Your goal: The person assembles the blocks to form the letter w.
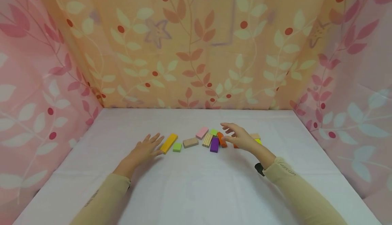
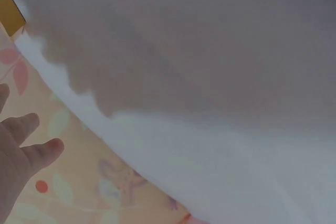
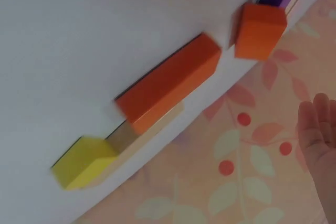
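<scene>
My left hand (image 1: 144,150) hovers with fingers spread just left of a long yellow-orange block (image 1: 169,143); that block's end (image 2: 12,15) shows in the left wrist view. My right hand (image 1: 240,138), fingers loosely bent and holding nothing, is over the right part of the row, nearest an orange block (image 1: 222,140). Beside that block lie a purple block (image 1: 214,144), a striped wooden piece (image 1: 207,140) and a small green block (image 1: 214,132). Below the right hand, the right wrist view shows another orange block (image 3: 170,82), a yellow block (image 3: 84,163) and a plain wooden block (image 3: 123,137).
Between the hands also lie a pink block (image 1: 202,133), a plain wooden block (image 1: 191,142) and a small green block (image 1: 177,147). A white cloth covers the table (image 1: 190,191). Patterned curtains (image 1: 196,55) enclose the back and both sides.
</scene>
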`<action>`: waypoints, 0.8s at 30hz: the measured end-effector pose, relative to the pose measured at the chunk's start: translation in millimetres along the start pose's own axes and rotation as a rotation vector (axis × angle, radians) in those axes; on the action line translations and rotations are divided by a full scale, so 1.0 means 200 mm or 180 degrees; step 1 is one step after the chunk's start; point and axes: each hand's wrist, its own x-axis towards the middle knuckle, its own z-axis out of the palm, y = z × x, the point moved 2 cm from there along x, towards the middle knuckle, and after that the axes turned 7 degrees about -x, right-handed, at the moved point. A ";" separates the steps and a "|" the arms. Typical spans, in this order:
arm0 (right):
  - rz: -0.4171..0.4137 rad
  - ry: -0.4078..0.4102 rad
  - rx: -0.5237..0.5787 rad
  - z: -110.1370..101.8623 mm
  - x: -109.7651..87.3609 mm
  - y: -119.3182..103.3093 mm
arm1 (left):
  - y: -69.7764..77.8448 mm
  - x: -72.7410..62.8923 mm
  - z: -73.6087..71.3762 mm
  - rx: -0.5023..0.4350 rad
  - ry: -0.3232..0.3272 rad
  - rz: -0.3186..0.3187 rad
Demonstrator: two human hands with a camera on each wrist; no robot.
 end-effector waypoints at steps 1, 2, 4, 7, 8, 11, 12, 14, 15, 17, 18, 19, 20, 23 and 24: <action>-0.0005 -0.0050 0.0028 0.02 0.02 -0.02 | 0.00 0.01 0.01 -0.0002 -0.0019 -0.0004; -0.0008 -0.0096 0.0049 0.04 0.03 -0.03 | 0.00 0.01 0.01 -0.0003 -0.0042 -0.0012; -0.0011 -0.0171 0.0056 0.08 0.07 -0.06 | 0.00 0.03 0.02 0.0039 -0.0103 -0.0049; -0.0091 -0.0263 -0.0035 0.13 0.12 -0.09 | 0.01 0.06 0.04 0.0051 -0.0175 -0.0118; -0.0136 -0.0287 -0.0103 0.15 0.13 -0.09 | 0.01 0.06 0.04 0.0057 -0.0197 -0.0141; -0.0257 -0.0337 -0.0368 0.19 0.18 -0.12 | 0.02 0.07 0.06 0.0056 -0.0257 -0.0162; -0.0278 -0.0353 -0.0469 0.21 0.19 -0.13 | 0.02 0.07 0.07 0.0064 -0.0272 -0.0163; -0.0270 -0.0391 -0.0671 0.23 0.22 -0.14 | 0.02 0.08 0.08 0.0072 -0.0293 -0.0160; -0.0255 -0.0409 -0.0777 0.25 0.24 -0.14 | 0.03 0.08 0.08 0.0070 -0.0293 -0.0144; -0.0189 -0.0448 -0.0958 0.27 0.27 -0.14 | 0.04 0.09 0.08 0.0056 -0.0292 -0.0119; -0.0156 -0.0478 -0.1042 0.29 0.28 -0.14 | 0.05 0.09 0.07 0.0051 -0.0299 -0.0087; -0.0104 -0.0513 -0.1089 0.30 0.30 -0.13 | 0.05 0.09 0.07 0.0047 -0.0311 -0.0062; -0.0064 -0.0550 -0.1151 0.31 0.31 -0.13 | 0.06 0.09 0.07 0.0058 -0.0333 -0.0035; 0.0020 -0.0639 -0.1236 0.35 0.35 -0.13 | 0.07 0.10 0.05 0.0110 -0.0435 -0.0035; 0.0039 -0.0669 -0.1258 0.36 0.36 -0.13 | 0.07 0.11 0.05 0.0127 -0.0466 -0.0053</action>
